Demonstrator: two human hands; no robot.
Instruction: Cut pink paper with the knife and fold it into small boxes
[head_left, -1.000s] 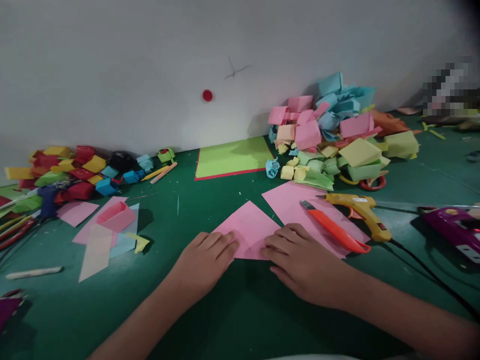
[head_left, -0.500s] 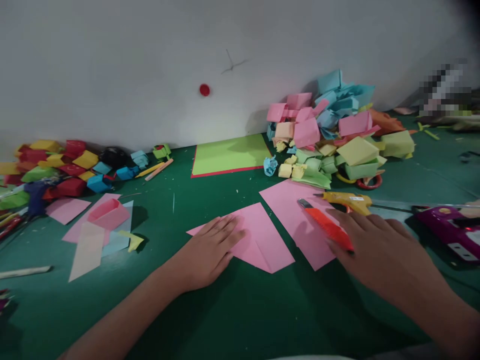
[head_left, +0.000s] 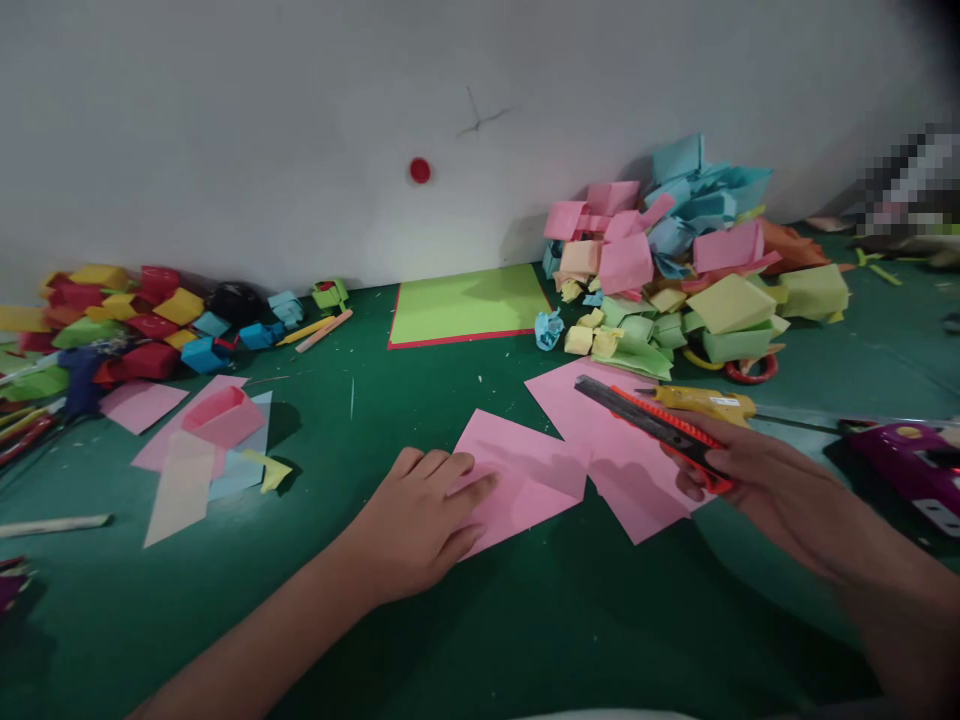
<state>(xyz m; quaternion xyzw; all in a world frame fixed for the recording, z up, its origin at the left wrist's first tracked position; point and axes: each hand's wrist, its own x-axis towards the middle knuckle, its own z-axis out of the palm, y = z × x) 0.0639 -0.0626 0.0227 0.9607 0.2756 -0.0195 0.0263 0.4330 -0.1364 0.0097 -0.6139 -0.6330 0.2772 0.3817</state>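
Observation:
My left hand (head_left: pixel 424 520) lies on a creased sheet of pink paper (head_left: pixel 525 475), fingers spread and pressing its left side to the green table (head_left: pixel 360 640). In my right hand (head_left: pixel 765 490) is an orange and black box cutter (head_left: pixel 652 425), its tip pointing up and to the left. The cutter is held above a second pink sheet (head_left: pixel 637 500), whose left edge meets the first one. Just behind the cutter lies a yellow glue gun (head_left: pixel 705 402), partly hidden by my right hand.
Folded paper pieces (head_left: pixel 727 300) pile up at the back right, red-handled scissors (head_left: pixel 752 370) beneath them. Colourful paper cubes (head_left: pixel 154 320) and paper scraps (head_left: pixel 180 485) lie left. A green card (head_left: pixel 472 305) rests by the wall; a purple device (head_left: pixel 904 465) stands far right.
My right hand has picked up the box cutter from the pink sheet and turned it. The creased pink sheet under my left hand has rotated.

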